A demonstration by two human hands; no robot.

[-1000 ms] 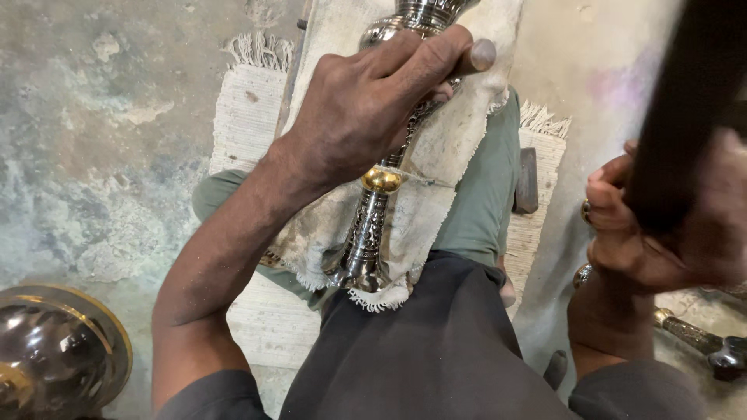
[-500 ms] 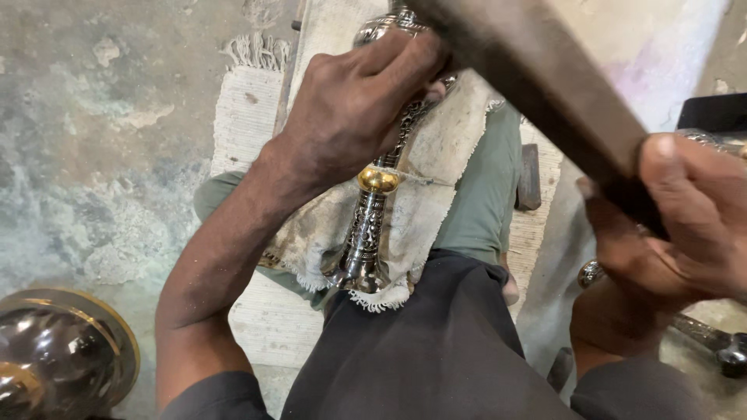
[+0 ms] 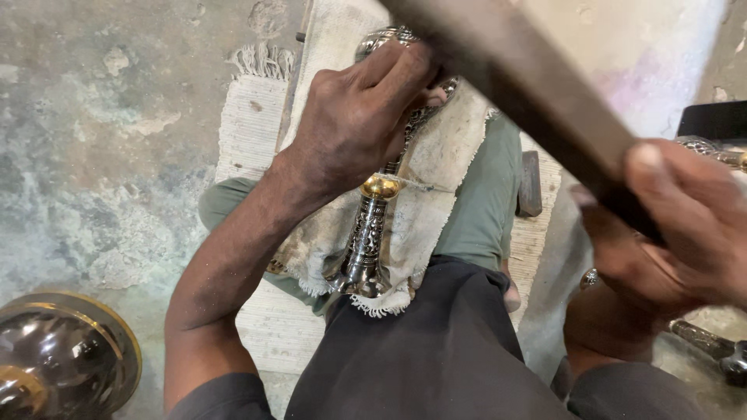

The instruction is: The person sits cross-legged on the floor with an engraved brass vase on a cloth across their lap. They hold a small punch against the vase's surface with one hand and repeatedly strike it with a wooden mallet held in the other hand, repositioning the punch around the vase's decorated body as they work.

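My left hand (image 3: 354, 128) clamps the engraved silver stem with its brass collar (image 3: 372, 227) on the frayed cloth (image 3: 436, 194) across my lap, right hand (image 3: 673, 225) clenching the long dark tool (image 3: 529, 82) above it, filing seemingly unfinished

Soft daylight fills the room — no hard shadows on the grey-green concrete floor (image 3: 93, 155). The long dark wooden tool (image 3: 537, 93) and the right hand (image 3: 669, 225) gripping it look smeared and blurry. The round shiny brass bowl (image 3: 62, 358) glints — the pale wall up top looks washed out.
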